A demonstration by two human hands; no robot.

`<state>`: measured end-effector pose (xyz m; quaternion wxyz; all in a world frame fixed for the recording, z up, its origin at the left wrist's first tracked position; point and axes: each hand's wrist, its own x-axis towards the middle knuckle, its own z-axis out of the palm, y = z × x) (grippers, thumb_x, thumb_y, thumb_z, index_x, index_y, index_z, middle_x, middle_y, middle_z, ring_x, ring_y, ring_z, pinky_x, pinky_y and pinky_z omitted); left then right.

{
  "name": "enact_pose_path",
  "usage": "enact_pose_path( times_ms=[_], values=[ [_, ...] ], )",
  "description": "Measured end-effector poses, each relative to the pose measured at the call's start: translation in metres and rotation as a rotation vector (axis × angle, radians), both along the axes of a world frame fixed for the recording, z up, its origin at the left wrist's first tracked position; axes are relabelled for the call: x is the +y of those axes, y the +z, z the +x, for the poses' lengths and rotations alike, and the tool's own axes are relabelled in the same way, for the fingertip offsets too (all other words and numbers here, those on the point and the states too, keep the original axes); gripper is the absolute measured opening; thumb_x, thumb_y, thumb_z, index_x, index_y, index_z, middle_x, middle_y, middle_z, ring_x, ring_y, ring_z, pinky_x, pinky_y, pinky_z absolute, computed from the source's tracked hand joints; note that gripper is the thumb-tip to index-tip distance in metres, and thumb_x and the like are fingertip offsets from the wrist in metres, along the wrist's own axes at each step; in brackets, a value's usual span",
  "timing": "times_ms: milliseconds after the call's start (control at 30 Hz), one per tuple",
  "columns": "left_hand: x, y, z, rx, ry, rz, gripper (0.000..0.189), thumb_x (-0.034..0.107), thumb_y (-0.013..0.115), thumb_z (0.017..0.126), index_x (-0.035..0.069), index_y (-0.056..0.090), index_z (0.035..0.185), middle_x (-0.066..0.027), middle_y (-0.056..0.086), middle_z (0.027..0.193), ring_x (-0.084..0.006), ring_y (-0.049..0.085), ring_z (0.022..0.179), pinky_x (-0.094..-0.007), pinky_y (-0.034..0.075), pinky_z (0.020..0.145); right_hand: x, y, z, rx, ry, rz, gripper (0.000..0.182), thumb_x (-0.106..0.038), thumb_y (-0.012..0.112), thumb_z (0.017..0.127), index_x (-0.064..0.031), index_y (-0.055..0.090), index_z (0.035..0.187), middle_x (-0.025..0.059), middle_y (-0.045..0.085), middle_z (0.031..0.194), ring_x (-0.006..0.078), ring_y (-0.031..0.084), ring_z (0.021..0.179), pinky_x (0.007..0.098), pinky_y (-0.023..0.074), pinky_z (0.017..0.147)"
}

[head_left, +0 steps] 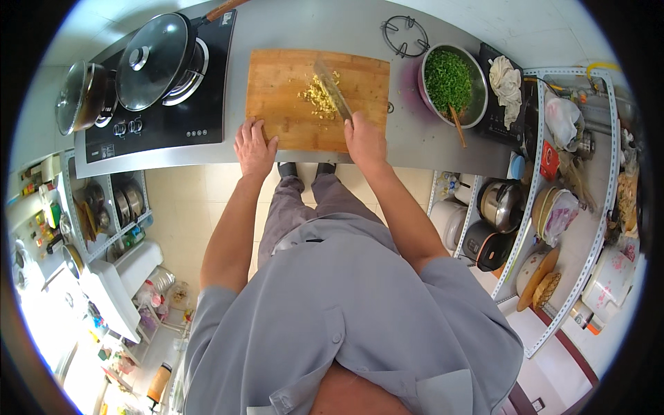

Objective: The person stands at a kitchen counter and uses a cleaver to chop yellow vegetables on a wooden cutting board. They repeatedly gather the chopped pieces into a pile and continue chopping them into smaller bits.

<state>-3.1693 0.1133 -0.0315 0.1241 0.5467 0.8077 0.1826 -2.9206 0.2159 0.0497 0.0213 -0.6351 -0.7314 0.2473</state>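
A wooden cutting board (280, 78) lies on the grey countertop, its near edge close to the counter's front edge. Chopped yellowish pieces (317, 97), perhaps ginger or garlic, are heaped at its middle. My right hand (365, 139) is closed around the handle of a kitchen knife (334, 92); the blade points away and to the left, over the right side of the heap, with bits stuck to it. My left hand (254, 146) rests on the board's near left corner, fingers apart and thumb on the wood, pressing against it without grasping anything that shows.
Left of the board is a gas hob (155, 140) with a lidded wok (153, 62) and a lidded pot (83, 98). To the right stand a metal bowl (480, 104) of chopped greens with chopsticks, a wire pot stand (386, 39) and a cloth (504, 88) on an induction cooker.
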Motion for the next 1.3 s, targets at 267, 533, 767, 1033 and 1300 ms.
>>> enact_pose_path(
  times_ms=[267, 533, 767, 1033, 1300],
  values=[
    [-0.001, -0.001, 0.003, 0.03, 0.022, -0.031, 0.061, 0.028, 0.078, 0.088, 0.014, 0.052, 0.142, -0.0089, 0.045, 0.154, -0.0362, 0.039, 0.143, -0.0525, 0.036, 0.115, 0.011, -0.02, 0.012, 0.028, 0.021, 0.086, 0.026, -0.032, 0.055, 0.105, -0.0064, 0.057, 0.099, 0.0238, 0.07, 0.082, 0.0469, 0.069, 0.08, 0.0584, 0.0529, 0.069],
    [-0.006, 0.003, 0.006, 0.0, 0.048, -0.034, 0.059, 0.027, 0.079, 0.087, 0.014, 0.054, 0.14, -0.0079, 0.048, 0.152, -0.0354, 0.042, 0.143, -0.051, 0.038, 0.115, 0.021, -0.014, 0.018, 0.03, 0.063, 0.129, 0.027, -0.033, 0.054, 0.105, -0.006, 0.057, 0.1, 0.0245, 0.071, 0.086, 0.0485, 0.069, 0.083, 0.059, 0.053, 0.074],
    [-0.003, 0.002, 0.01, -0.017, 0.096, -0.046, 0.059, 0.028, 0.079, 0.088, 0.018, 0.055, 0.141, -0.0043, 0.047, 0.155, -0.0328, 0.04, 0.145, -0.0507, 0.038, 0.116, 0.024, -0.025, 0.024, -0.033, 0.116, 0.104, 0.029, -0.033, 0.054, 0.105, -0.0051, 0.058, 0.101, 0.0246, 0.071, 0.087, 0.0487, 0.068, 0.085, 0.0588, 0.0527, 0.076],
    [0.002, 0.005, 0.01, -0.024, 0.142, -0.072, 0.059, 0.029, 0.079, 0.088, 0.018, 0.055, 0.141, -0.0026, 0.046, 0.155, -0.0294, 0.039, 0.148, -0.0493, 0.038, 0.117, 0.044, 0.002, 0.031, 0.018, 0.097, 0.164, 0.029, -0.033, 0.055, 0.105, -0.0042, 0.058, 0.102, 0.0262, 0.071, 0.09, 0.0487, 0.068, 0.087, 0.0583, 0.0524, 0.077],
    [-0.002, 0.003, 0.015, -0.021, 0.157, -0.06, 0.058, 0.026, 0.078, 0.089, 0.017, 0.055, 0.142, -0.0034, 0.045, 0.156, -0.0301, 0.038, 0.148, -0.0495, 0.038, 0.116, 0.047, -0.012, 0.038, -0.013, 0.176, 0.195, 0.028, -0.032, 0.055, 0.105, -0.0042, 0.055, 0.099, 0.0242, 0.071, 0.091, 0.0483, 0.069, 0.087, 0.058, 0.0529, 0.076]
  ],
)
